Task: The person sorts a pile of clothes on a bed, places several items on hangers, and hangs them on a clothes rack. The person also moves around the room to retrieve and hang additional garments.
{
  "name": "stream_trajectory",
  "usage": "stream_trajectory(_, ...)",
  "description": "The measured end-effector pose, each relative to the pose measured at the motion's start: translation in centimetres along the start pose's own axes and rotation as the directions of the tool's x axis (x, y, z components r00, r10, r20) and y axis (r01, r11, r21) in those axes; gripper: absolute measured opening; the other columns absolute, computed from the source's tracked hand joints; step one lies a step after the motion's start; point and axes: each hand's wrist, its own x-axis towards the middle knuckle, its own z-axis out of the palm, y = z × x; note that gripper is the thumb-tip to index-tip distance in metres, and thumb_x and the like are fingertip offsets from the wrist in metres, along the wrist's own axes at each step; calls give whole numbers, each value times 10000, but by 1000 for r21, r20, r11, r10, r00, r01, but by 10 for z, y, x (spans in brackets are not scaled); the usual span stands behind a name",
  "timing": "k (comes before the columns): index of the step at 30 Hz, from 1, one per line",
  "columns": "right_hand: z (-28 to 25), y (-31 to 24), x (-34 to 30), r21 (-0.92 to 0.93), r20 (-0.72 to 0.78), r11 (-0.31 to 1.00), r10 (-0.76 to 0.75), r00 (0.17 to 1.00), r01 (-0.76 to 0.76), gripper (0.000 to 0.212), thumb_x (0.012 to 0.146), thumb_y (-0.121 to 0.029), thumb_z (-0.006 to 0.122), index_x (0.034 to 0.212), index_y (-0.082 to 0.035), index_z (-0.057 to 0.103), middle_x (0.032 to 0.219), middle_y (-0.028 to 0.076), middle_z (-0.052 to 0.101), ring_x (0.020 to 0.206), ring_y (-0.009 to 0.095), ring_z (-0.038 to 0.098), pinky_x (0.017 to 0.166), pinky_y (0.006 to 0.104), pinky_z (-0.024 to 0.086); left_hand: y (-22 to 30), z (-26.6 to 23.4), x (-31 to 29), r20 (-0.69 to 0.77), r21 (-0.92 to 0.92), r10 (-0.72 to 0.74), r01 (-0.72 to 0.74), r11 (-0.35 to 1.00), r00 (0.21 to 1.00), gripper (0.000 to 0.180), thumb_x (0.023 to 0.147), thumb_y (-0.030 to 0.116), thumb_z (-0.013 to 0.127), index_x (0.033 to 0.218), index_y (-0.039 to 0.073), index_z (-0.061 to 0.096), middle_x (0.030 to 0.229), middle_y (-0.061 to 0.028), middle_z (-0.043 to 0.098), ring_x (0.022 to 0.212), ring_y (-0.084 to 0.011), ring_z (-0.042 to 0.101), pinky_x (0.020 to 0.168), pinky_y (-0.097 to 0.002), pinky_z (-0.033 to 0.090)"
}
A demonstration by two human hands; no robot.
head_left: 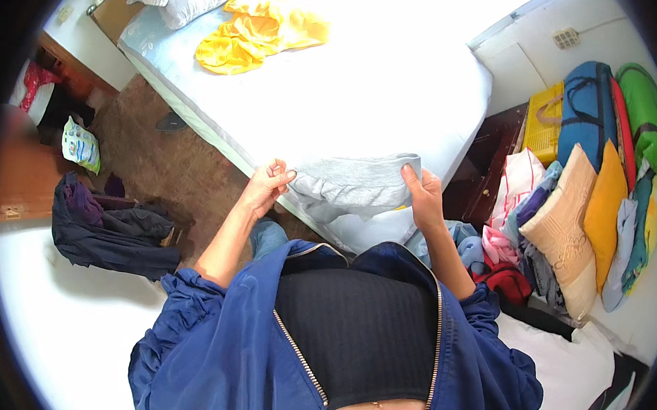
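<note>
A light grey knit garment with a wide band along its top edge (353, 185) is stretched between my two hands, above the near edge of the bed. My left hand (267, 187) pinches its left end between thumb and fingers. At the right end, my right hand (424, 195) grips the band, thumb on the near side and fingers behind. The cloth hangs in loose folds below the band, so its full shape cannot be made out. Beyond it lies the bed (381, 76) with a pale cover, washed out by bright light.
Crumpled yellow satin cloth (249, 38) and a grey-white pillow (195, 4) lie on the bed's far left. To the right are piled clothes, a beige cushion (564, 230), a blue bag (585, 113) and a yellow basket (544, 118). Dark clothes (114, 231) hang at left.
</note>
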Motion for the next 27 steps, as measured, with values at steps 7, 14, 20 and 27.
stream_trajectory(7, 56, 16, 75, 10, -1, 982, 187, 982, -187, 234, 851, -178, 558, 984, 12, 586, 840, 20, 594, 736, 71, 512, 652, 213, 414, -11, -174, 116, -568, 290, 9, 190, 938, 823, 149, 761, 85, 600, 895, 50, 546, 760, -27, 585, 600, -79, 527, 562, -215, 453)
stream_trajectory(14, 105, 81, 148, -107, -122, 912, 382, 916, -395, 204, 801, -57, 570, 995, 7, 561, 854, 3, 576, 761, 70, 502, 685, 213, 396, 4, -301, 237, -636, 760, 222, 550, 347, 739, 288, 758, 198, 561, 1019, 81, 527, 1010, -113, 580, 941, -290, 550, 777, -393, 456)
stream_trajectory(20, 132, 101, 201, -97, -246, 877, 438, 865, -471, 188, 825, -64, 549, 991, 23, 546, 868, 6, 574, 775, 69, 505, 708, 210, 390, -1, -336, 310, -708, 705, 119, 687, 174, 696, 321, 772, 223, 570, 1038, 90, 450, 1005, -123, 575, 963, -318, 537, 789, -413, 454)
stream_trajectory(27, 148, 125, 272, -670, -176, 715, 108, 979, -199, 601, 783, -150, 626, 1267, 33, 320, 1150, 181, 509, 1045, 236, 509, 872, 318, 408, -5, -285, 316, -451, 701, 462, -17, 713, 764, 177, 888, 209, 443, 899, 47, 514, 762, -84, 569, 674, -152, 546, 624, -281, 445)
